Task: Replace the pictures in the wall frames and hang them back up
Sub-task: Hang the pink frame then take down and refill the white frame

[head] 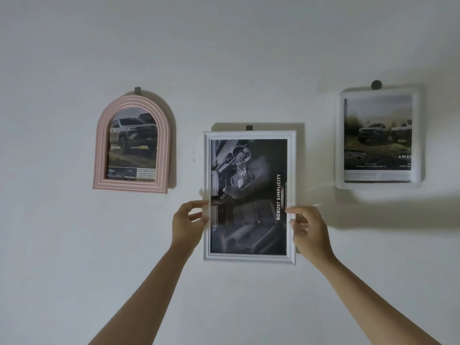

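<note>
A white rectangular frame (249,134) hangs in the middle of the wall, just under a dark hook (249,127). It holds a dark black-and-white car interior picture (249,195) turned sideways, with the words "ROBUST SIMPLICITY". My left hand (188,224) pinches the frame's left edge about halfway down. My right hand (307,229) grips the right edge at the same height. A pink arched frame (99,150) with a pickup truck picture hangs at the left. A white frame (415,135) with a picture of trucks outdoors hangs at the upper right.
The pink frame hangs from a dark hook (137,90) and the right frame from a round dark hook (376,85). The wall (224,58) is plain white, with bare room above and below the frames.
</note>
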Motion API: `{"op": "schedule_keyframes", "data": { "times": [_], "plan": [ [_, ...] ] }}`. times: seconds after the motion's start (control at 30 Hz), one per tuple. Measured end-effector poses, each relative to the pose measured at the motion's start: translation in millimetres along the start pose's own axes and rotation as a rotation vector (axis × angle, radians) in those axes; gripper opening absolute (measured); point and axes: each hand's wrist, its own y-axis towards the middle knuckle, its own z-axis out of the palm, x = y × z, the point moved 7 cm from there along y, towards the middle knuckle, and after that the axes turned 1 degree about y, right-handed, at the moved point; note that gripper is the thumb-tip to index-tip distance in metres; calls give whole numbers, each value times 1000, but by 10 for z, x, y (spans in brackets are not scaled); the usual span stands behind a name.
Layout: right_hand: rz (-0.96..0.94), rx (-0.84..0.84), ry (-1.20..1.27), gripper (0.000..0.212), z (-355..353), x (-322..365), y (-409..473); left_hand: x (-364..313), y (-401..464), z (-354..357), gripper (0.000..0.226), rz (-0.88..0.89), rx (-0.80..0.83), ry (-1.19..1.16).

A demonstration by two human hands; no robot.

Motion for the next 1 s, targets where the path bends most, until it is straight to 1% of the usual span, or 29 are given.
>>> {"op": "schedule_keyframes", "data": {
  "times": [0.1, 0.2, 0.27, 0.37, 0.5, 0.7, 0.83, 1.0],
  "plan": [
    [-6, -23, 62, 36, -86, 71, 106, -161, 4, -31, 35, 26, 17, -15],
    [30, -37, 120, 35, -142, 189, 148, -297, -29, -98, 38, 60, 30, -14],
    [58, -50, 156, 34, -161, 267, 80, -310, -114, -172, 38, 69, 47, 2],
    [98, -56, 204, 34, -163, 373, -173, -206, -312, -317, 36, 37, 88, 3],
    [140, -78, 211, 32, -143, 540, -633, 31, -624, -485, 36, -83, 206, -13],
    [296, -97, 234, 28, -38, 745, -1444, 463, -1216, -848, 34, -248, 370, -27],
    [447, -6, 227, 25, 137, 927, -2070, 838, -1686, -1208, 33, -372, 416, 19],
    [576, 81, 218, 21, 259, 1183, -2783, 1305, -2364, -1594, 33, -556, 483, 89]
  ]
}}
